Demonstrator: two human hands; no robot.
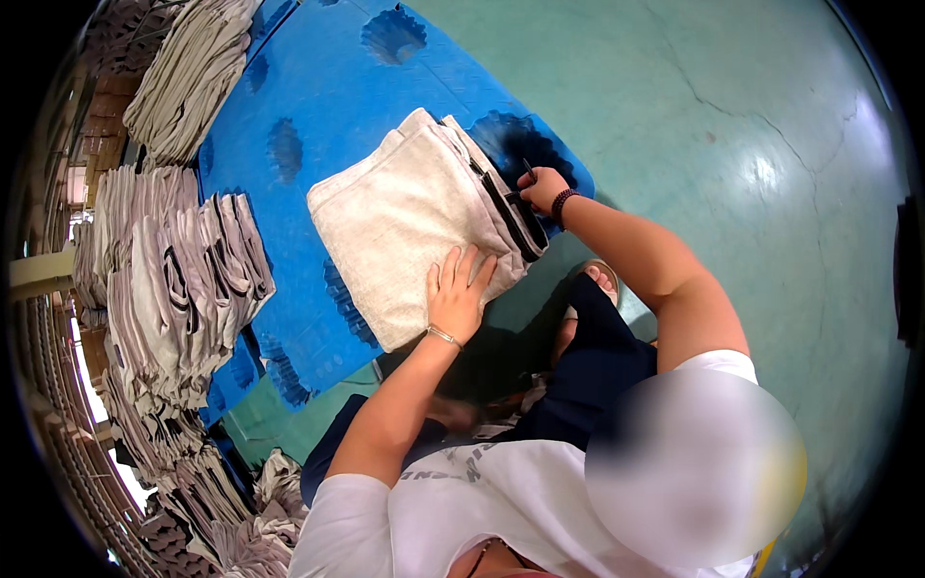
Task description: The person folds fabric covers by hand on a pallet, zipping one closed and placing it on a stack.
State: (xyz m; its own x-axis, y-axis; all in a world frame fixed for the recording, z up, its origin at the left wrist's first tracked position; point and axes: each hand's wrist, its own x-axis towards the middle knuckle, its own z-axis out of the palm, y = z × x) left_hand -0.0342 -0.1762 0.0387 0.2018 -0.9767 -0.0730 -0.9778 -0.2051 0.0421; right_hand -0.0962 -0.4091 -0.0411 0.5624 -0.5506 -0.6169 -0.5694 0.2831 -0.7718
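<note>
A thick stack of folded beige fabric pieces [385, 207] lies on the blue table [328, 72]. Along its right side the layered edges show, with black trim [525, 226] between the beige layers. My left hand [455, 301] rests flat on the top layer near its lower right corner, fingers spread and nothing held. Beside the right edge of the stack, my right hand [544, 188] is closed around a small dark, thin tool [528, 170]. Its slim ends stick out at the fingers, close to the black trim. What kind of tool it is cannot be made out.
Piles of similar beige fabric [183, 279] stand along the table's left side, with another pile [193, 82] at the far left. Dark worn patches [393, 37] mark the blue surface. Green floor [713, 144] lies to the right; my feet and dark trousers [602, 337] are below the table edge.
</note>
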